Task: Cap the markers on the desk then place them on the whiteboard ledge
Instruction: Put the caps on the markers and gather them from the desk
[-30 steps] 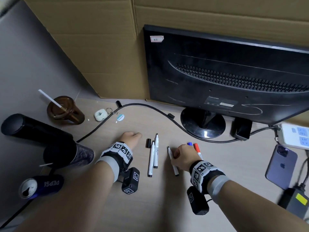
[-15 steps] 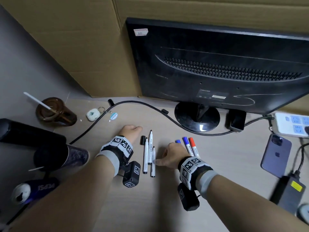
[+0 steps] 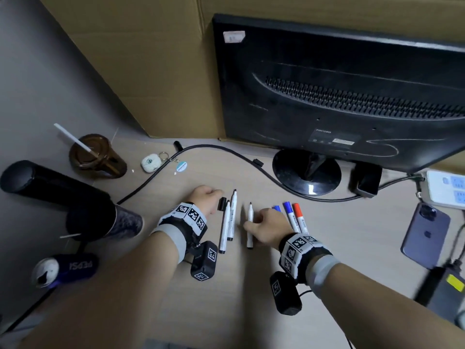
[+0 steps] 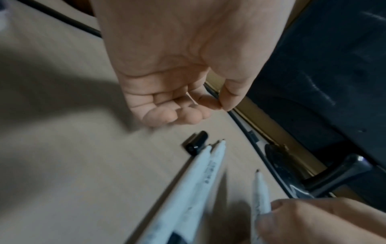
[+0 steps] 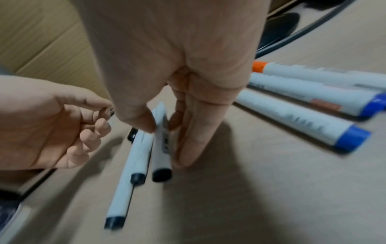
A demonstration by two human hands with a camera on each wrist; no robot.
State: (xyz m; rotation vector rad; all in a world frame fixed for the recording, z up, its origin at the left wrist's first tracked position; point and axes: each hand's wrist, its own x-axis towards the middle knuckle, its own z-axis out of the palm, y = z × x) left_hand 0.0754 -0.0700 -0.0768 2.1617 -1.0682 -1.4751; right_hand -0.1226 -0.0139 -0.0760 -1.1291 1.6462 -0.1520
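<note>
Two uncapped black markers [image 3: 224, 230] [image 3: 232, 217] lie side by side on the desk, tips pointing away from me. A loose black cap [image 3: 222, 204] [image 4: 196, 145] sits at their far left end. My left hand [image 3: 216, 196] [image 4: 219, 104] hovers just beyond the cap, fingers curled, thumb tip against index tip, nothing seen between them. My right hand [image 3: 254, 222] [image 5: 162, 125] pinches a third uncapped black marker [image 3: 250, 212] [image 5: 164, 145] at mid-barrel, low over the desk. To its right lie two blue-capped markers [image 3: 289, 215] [image 3: 276, 208] and a red-capped marker [image 3: 299, 215].
A monitor on a round stand [image 3: 307, 172] stands behind, and a black cable [image 3: 226, 149] curves across the desk. Another small black cap [image 3: 177, 145] lies at the back. A brown cup [image 3: 95, 157], black cylinder [image 3: 45, 185] and can [image 3: 65, 268] sit left; a phone [image 3: 425, 233] sits right.
My right hand has drawn the third marker a little to the right, away from the pair it lay beside half a second ago. My left hand has stayed by the black cap.
</note>
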